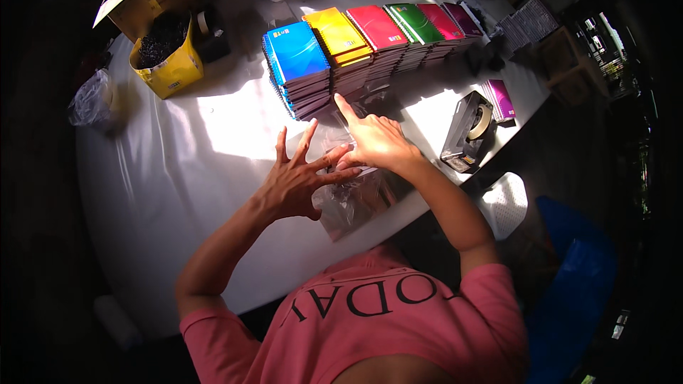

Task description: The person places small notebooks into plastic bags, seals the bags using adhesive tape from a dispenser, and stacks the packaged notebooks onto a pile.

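My left hand is spread over the near part of the table, its fingers apart, with nothing visible in its grasp. Close beside it, my right hand points its index finger toward the notebook stacks while its other fingers curl in. The right thumb meets or overlaps the left fingertips; whether they touch cannot be made out. Under both hands lies a crinkled clear plastic bag, partly hidden by them. Just beyond the fingertips stands a stack of blue spiral notebooks, with yellow notebooks next to it.
Red notebooks, green notebooks and purple ones continue the row rightward. A tape dispenser and a purple notebook sit at the right edge. A yellow container with dark contents and a plastic bag are far left.
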A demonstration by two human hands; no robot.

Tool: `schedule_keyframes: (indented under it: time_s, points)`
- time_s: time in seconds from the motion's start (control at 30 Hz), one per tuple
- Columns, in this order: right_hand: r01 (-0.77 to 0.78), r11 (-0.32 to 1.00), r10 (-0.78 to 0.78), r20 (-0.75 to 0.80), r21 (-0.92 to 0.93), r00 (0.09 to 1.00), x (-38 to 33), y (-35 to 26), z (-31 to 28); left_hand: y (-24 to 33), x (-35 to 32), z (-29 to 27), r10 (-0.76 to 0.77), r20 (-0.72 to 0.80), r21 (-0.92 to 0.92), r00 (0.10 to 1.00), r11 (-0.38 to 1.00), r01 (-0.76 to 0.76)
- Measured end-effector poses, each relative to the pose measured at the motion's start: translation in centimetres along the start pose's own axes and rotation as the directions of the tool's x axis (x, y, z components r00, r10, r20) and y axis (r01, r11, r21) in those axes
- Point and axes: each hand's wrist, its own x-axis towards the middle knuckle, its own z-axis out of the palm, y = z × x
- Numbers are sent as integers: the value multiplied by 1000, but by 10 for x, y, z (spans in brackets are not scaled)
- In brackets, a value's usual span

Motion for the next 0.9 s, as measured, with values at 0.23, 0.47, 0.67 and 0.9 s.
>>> schedule_keyframes:
  time_s: [0.23,0.47,0.67,0.9]
  points:
    - [367,791,-437,32,490,899,-39,94,22,20,19,73,-71,-648,-152,758,988,-37]
    - [226,146,-106,-211,963,972,-32,70,93,39,54,76,-670,-589,-808,451,490,-327]
    - [99,-27,29,-98,995,995,-12,57,83,5,49,64,-596,-113,-937,795,-202,-285]
    - [-73,38,-163,79,997,984,4,66,73,-32,70,35,-316,-137,-984,939,-63,-165]
